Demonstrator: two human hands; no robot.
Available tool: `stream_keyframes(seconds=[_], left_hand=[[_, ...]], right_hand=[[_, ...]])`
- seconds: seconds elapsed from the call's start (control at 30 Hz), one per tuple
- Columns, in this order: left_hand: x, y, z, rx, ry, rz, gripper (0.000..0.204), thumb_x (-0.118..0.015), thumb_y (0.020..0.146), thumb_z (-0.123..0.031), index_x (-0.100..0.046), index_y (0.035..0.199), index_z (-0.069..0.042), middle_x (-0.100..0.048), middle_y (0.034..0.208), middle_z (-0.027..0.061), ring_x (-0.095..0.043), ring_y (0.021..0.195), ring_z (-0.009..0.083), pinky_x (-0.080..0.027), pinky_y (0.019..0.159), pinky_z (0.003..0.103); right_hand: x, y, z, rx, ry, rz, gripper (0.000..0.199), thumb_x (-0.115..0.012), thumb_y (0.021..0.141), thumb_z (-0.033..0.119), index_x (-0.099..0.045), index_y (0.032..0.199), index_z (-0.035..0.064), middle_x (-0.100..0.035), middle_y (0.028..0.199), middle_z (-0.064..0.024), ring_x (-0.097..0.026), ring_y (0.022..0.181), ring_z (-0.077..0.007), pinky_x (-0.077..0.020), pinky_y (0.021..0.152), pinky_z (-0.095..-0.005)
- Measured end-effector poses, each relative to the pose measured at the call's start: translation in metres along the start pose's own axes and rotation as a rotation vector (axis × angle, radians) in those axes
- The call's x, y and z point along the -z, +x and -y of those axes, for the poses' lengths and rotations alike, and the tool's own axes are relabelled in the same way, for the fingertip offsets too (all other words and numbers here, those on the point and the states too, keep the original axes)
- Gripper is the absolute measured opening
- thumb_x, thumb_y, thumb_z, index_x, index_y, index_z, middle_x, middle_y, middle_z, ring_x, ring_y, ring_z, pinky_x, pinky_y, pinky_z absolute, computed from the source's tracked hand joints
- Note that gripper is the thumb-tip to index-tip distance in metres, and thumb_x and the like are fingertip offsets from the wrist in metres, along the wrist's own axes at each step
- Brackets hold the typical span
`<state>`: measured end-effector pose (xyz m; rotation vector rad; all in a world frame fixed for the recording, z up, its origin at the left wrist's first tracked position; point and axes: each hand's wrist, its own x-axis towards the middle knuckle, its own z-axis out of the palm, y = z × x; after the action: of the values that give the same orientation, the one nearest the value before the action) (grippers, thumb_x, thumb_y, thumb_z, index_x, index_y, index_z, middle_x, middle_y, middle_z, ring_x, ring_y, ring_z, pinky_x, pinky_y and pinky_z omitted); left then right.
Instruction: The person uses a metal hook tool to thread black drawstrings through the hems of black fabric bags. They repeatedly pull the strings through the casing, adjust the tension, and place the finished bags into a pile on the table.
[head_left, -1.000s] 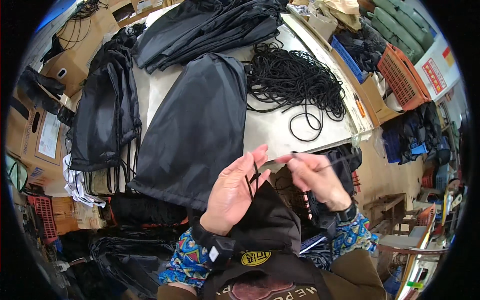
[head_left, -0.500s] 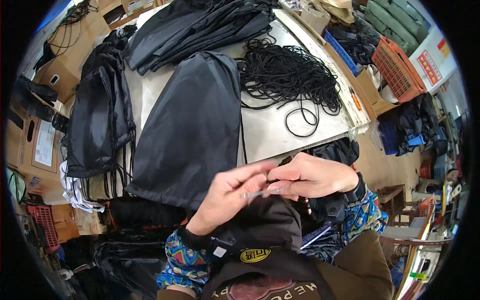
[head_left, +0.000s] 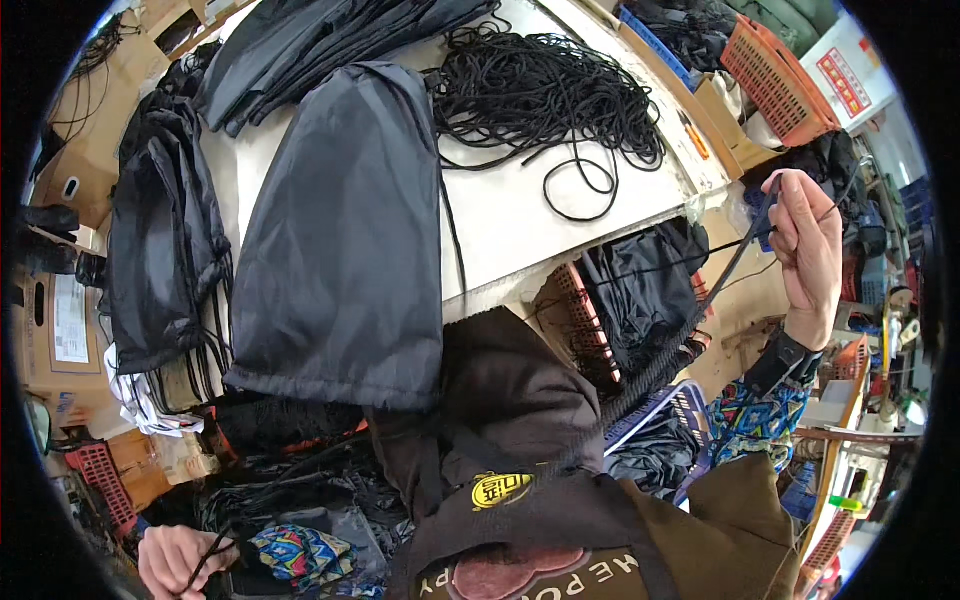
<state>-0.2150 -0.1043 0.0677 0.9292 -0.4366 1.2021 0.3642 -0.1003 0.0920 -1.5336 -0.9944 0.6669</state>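
My right hand [head_left: 808,245] is raised at the right, its fingers closed on a black cord [head_left: 735,270]. That cord slants down toward my lap, where it blurs against the dark apron. At the lower left, my left hand [head_left: 178,560] is closed round a thin black cord [head_left: 214,550]. Whether both hands hold one and the same cord, I cannot tell. Between them, a black drawstring bag [head_left: 340,230] lies flat on the white table [head_left: 500,240], its near end hanging past the edge. A cord hangs from its right side.
A tangled heap of black cord [head_left: 550,95] lies at the table's far right, near an orange-handled tool [head_left: 694,137]. More black bags [head_left: 165,250] hang at the left; others [head_left: 330,45] are stacked behind. A red basket [head_left: 585,320] of black fabric stands below the table edge.
My hands were together in front of me; now they are spread far apart, the right up to the right, the left down to the lower left. The view has shifted slightly.
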Motion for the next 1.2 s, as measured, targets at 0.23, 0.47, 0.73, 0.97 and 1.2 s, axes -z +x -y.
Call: stream_keyframes(seconds=[0.23,0.47,0.73,0.97,1.2], left_hand=[[-0.006,-0.052,-0.038,-0.317,0.111,-0.569,0.011,-0.048,0.091,-0.011,-0.055,0.087,-0.004,-0.032,0.051,-0.0056,-0.026,0.033,0.0028,-0.016,0.031,0.023],[-0.003,0.0,0.089,1.158,0.939,-0.303,0.025,-0.053,0.086,-0.006,-0.059,0.109,0.004,-0.064,0.075,0.0115,-0.064,0.065,0.0164,-0.052,0.058,0.027],[0.018,0.057,0.228,0.606,1.119,-0.169,0.05,-0.064,0.085,-0.01,-0.044,0.13,0.001,-0.059,0.116,0.0174,-0.055,0.112,0.0227,-0.04,0.098,0.031],[0.022,0.057,0.171,0.963,0.593,-0.484,0.021,-0.052,0.092,-0.005,-0.063,0.105,0.006,-0.054,0.064,-0.001,-0.044,0.055,0.0036,-0.034,0.049,0.018],[0.047,-0.008,0.085,-0.118,-0.433,-0.418,0.016,-0.047,0.089,-0.008,-0.05,0.084,0.007,-0.06,0.059,0.0134,-0.058,0.04,0.0172,-0.046,0.03,0.026]], right_hand=[[0.068,0.026,-0.02,0.127,0.071,-0.479,0.024,-0.056,0.094,0.028,-0.063,0.098,0.0048,-0.04,0.058,0.0099,-0.027,0.042,0.0026,-0.0147,0.036,-0.0164],[-0.013,-0.012,0.002,-0.003,-0.461,0.32,0.025,-0.052,0.095,0.022,-0.065,0.091,0.0014,-0.05,0.06,0.005,-0.037,0.052,-0.0014,-0.0283,0.048,-0.0187],[-0.096,-0.04,0.009,-0.231,-0.122,1.027,0.02,-0.055,0.094,0.018,-0.065,0.099,0.002,-0.055,0.064,0.0016,-0.042,0.051,-0.0031,-0.0355,0.047,-0.0187],[-0.067,-0.027,-0.007,-0.166,-0.161,0.485,0.022,-0.057,0.092,0.019,-0.063,0.084,-0.0002,-0.049,0.056,0.0041,-0.037,0.047,-0.0027,-0.0268,0.044,-0.0182],[-0.008,-0.006,-0.071,-0.286,-0.393,0.273,0.029,-0.051,0.096,0.025,-0.061,0.08,0.0028,-0.043,0.052,0.0063,-0.034,0.047,-0.0001,-0.023,0.043,-0.0179]])
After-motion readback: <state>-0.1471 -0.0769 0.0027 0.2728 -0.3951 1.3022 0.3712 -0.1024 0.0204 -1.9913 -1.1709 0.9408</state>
